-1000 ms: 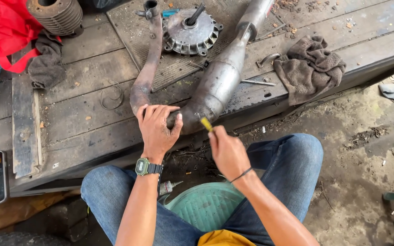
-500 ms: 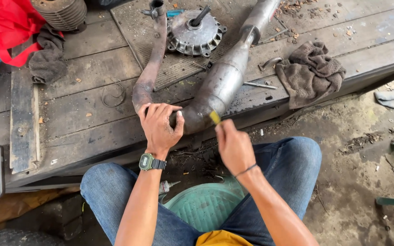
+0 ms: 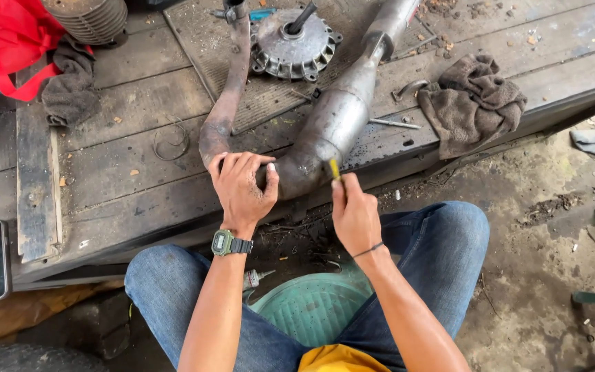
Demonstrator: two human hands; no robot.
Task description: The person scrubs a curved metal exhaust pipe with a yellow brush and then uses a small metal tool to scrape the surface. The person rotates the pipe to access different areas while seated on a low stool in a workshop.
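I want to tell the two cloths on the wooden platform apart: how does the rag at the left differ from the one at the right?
The left rag is darker grey and small; the right rag is browner and spreads wider. The left rag lies bunched beside the red cloth near the ribbed cylinder; the right rag lies near the platform's front edge, right of the exhaust pipe. Both are crumpled, dirty and untouched by the hands.

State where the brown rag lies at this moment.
In the head view, the brown rag lies crumpled at the upper right on the wooden platform, just right of the metal exhaust pipe and beyond the right hand.
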